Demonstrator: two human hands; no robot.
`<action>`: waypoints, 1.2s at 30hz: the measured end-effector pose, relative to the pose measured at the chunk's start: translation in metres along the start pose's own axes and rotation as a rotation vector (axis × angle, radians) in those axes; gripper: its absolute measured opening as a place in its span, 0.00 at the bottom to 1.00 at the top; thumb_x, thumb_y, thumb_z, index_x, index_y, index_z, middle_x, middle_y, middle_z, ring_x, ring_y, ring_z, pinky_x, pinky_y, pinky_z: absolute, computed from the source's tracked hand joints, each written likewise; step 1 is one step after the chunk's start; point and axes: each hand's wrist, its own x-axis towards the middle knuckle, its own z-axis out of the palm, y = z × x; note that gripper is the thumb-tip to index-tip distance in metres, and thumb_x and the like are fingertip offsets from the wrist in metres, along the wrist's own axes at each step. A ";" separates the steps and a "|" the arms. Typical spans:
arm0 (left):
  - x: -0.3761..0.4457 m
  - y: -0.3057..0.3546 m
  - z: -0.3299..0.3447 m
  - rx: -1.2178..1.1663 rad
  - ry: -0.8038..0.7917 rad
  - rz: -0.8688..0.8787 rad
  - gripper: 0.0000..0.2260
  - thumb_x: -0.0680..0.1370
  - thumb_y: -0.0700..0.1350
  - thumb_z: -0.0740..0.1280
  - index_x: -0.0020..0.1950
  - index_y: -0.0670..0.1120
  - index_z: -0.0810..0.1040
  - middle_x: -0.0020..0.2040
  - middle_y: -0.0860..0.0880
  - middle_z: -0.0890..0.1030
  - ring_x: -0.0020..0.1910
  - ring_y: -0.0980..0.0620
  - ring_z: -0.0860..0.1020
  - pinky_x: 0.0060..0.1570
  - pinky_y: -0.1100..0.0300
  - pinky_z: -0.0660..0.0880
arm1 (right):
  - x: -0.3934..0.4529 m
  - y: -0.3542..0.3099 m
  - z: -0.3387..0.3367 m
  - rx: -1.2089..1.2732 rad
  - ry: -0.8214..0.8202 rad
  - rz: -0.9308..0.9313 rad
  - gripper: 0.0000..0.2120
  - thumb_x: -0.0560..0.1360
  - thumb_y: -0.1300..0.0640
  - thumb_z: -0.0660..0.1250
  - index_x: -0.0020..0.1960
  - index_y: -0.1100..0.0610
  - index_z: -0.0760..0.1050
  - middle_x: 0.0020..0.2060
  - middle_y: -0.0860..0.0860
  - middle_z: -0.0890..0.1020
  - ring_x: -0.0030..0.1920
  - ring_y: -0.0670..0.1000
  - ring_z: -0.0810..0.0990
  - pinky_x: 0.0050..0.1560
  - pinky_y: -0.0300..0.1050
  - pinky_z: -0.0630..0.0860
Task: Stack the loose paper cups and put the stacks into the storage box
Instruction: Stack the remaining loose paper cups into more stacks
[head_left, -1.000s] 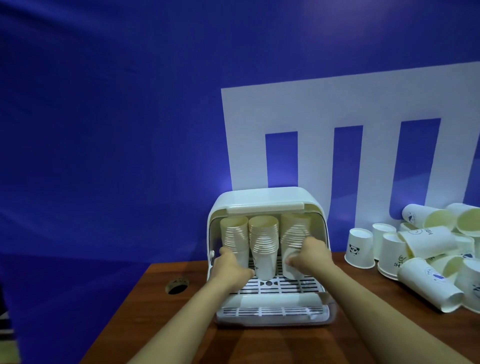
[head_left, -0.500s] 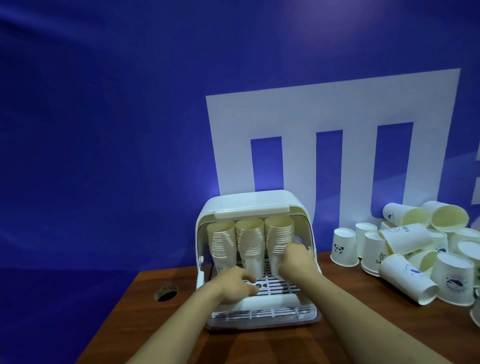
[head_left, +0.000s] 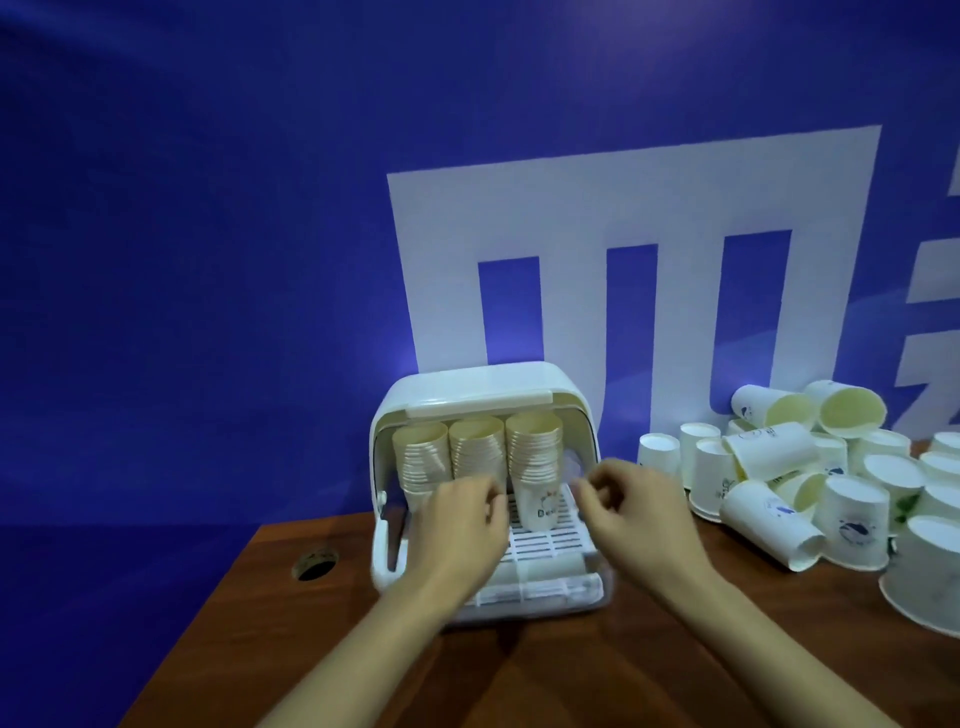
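Three cup stacks (head_left: 478, 457) stood inside the storage box (head_left: 483, 395).
Both hands, left (head_left: 457, 525) and right (head_left: 639, 514), hovered loosely curled, empty, before it; loose cups (head_left: 810, 483) right of it should nest squarely.

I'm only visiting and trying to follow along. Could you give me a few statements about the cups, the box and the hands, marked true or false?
1. Three cup stacks stand inside the storage box. True.
2. The loose cups lie left of the box. False: they are piled to its right.
3. The right hand holds a cup. False: it holds nothing and is clear of the stacks.
4. The box stands open at the front. True.
5. Every loose cup stands upright. False: several lie tipped on their sides.
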 end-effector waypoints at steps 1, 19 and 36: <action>-0.010 0.020 -0.001 -0.059 0.035 0.063 0.10 0.82 0.49 0.63 0.48 0.48 0.82 0.46 0.49 0.85 0.47 0.45 0.82 0.47 0.48 0.79 | -0.006 0.011 -0.008 0.099 0.041 0.065 0.12 0.77 0.53 0.69 0.35 0.54 0.78 0.27 0.46 0.82 0.29 0.44 0.80 0.35 0.44 0.76; 0.054 0.220 0.155 -0.225 -0.516 -0.303 0.37 0.74 0.78 0.59 0.61 0.49 0.83 0.57 0.49 0.86 0.58 0.46 0.84 0.57 0.55 0.75 | -0.046 0.123 -0.033 0.781 0.676 0.553 0.15 0.82 0.64 0.60 0.39 0.58 0.77 0.23 0.52 0.77 0.22 0.51 0.71 0.25 0.38 0.70; -0.103 0.131 0.097 -0.661 -0.005 -0.240 0.31 0.68 0.51 0.84 0.66 0.54 0.72 0.56 0.61 0.79 0.55 0.67 0.78 0.52 0.66 0.74 | -0.055 0.121 -0.039 0.655 0.599 0.481 0.11 0.76 0.55 0.60 0.38 0.49 0.77 0.25 0.50 0.78 0.30 0.54 0.78 0.42 0.63 0.78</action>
